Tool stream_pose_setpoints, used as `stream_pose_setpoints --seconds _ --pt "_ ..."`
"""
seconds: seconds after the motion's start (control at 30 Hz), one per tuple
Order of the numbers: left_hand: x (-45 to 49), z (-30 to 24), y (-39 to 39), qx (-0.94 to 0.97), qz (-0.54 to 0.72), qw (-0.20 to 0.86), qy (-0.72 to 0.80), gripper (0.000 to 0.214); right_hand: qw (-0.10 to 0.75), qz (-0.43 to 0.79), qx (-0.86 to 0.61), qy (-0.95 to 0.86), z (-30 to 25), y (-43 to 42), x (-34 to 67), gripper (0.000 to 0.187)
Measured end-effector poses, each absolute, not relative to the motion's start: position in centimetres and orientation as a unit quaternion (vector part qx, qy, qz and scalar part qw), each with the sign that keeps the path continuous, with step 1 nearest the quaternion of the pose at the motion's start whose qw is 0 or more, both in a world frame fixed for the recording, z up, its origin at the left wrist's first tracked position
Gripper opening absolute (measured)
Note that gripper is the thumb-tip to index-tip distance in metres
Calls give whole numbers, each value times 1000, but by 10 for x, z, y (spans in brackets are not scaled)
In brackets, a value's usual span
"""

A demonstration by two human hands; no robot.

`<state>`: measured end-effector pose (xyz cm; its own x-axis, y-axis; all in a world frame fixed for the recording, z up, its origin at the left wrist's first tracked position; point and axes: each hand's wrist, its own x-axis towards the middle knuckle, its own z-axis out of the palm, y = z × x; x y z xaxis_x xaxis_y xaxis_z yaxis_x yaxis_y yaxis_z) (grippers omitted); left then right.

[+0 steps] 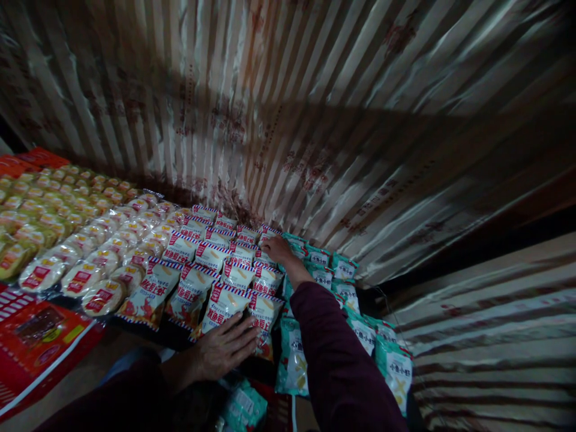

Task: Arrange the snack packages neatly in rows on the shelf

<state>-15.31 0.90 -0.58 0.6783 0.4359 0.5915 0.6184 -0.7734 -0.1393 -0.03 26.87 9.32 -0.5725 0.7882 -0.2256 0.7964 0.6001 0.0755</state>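
My left hand (225,348) lies flat with its fingers stretched out, touching the lower part of a white snack bag (224,305) in the front row. At the back of the same block, my right hand (276,248) reaches over the rows, its fingers curled down on a small snack bag (263,258). Those fingertips are small and partly hidden. The bags have red lettering and striped red-and-blue top edges, and they stand in tilted rows. Teal snack bags (294,354) stand to the right, some of them behind my right sleeve.
Round wrapped cakes (103,296) and yellow-green packs (20,258) fill the left side. Lower left is a red basket (11,372) by an orange package (45,336). A teal package (245,405) lies below my left hand. A pleated plastic curtain (288,120) hangs behind.
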Motion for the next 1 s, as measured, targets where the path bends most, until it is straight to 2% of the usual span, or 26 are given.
stream_pose_setpoints --seconds 0.17,0.4,0.53,1.0 --pt "-152 -6 10 -898 -274 175 -295 39 125 -6 458 880 89 272 -2 32" --pt "-153 -1 9 -900 -257 184 -301 40 103 28 489 866 84 273 -2 32" --pt "-152 -3 10 -900 -257 180 -304 40 81 35 508 857 84 273 -5 24" --pt "-153 4 9 -897 -260 179 -308 38 -12 55 594 802 95 277 4 39"
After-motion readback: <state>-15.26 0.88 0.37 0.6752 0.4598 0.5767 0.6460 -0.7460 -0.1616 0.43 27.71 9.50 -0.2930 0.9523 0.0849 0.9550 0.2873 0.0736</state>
